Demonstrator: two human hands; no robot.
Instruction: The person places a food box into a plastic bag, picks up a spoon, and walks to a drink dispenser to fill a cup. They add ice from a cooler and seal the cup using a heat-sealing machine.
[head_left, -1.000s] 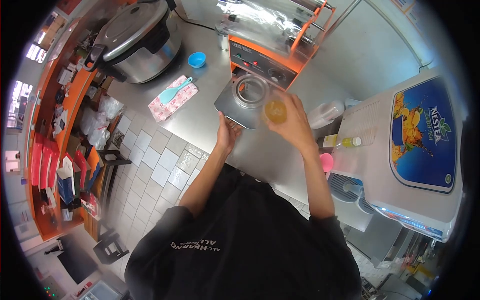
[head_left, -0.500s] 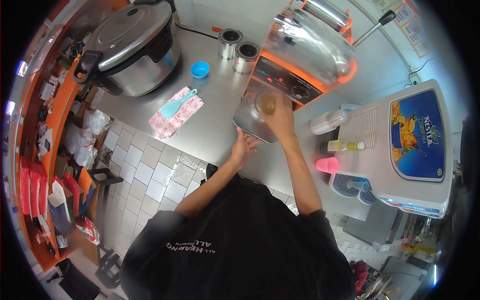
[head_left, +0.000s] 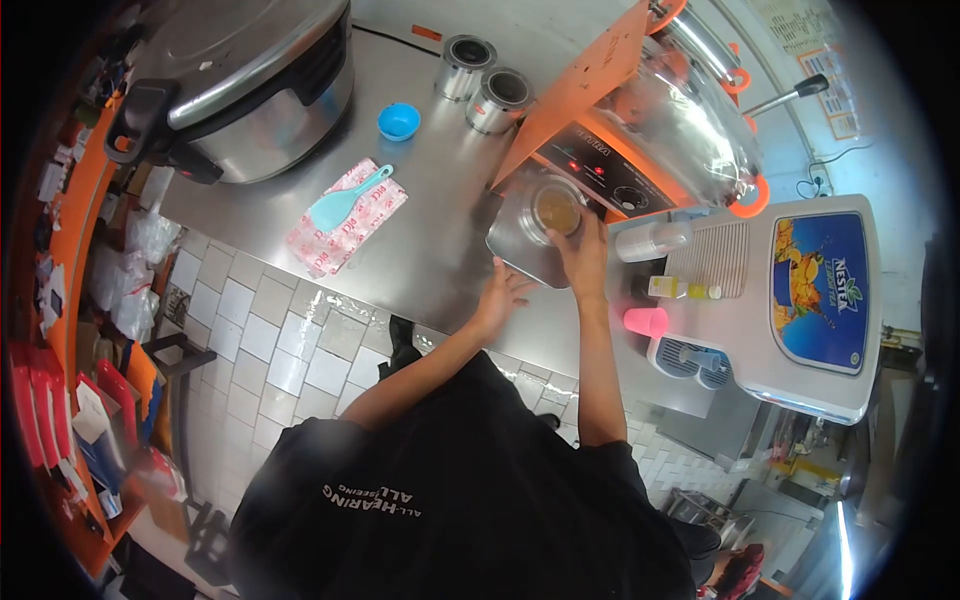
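A metal sliding tray point(head_left: 512, 222) sticks out from the front of an orange cup sealing machine point(head_left: 620, 165). In a round ring on the tray sits a clear cup point(head_left: 557, 212) with yellowish liquid. My right hand point(head_left: 583, 252) has its fingers closed around the near right side of the cup. My left hand point(head_left: 503, 303) is at the tray's front edge, fingers apart, the thumb touching or almost touching the edge; it holds nothing I can see.
Left on the steel counter point(head_left: 420, 235) stand a large rice cooker point(head_left: 260, 110), a blue bowl point(head_left: 398, 122), a turquoise rice paddle point(head_left: 345, 205) on a patterned cloth point(head_left: 325, 248) and two metal canisters point(head_left: 497, 100). Right are stacked cups point(head_left: 650, 241), a bottle point(head_left: 683, 289), a pink cup point(head_left: 646, 321) and a drink dispenser point(head_left: 780, 300).
The view has shifted. My right hand has moved from over the cup to its near right side, leaving more of the cup visible. My left hand stays by the tray's front edge.
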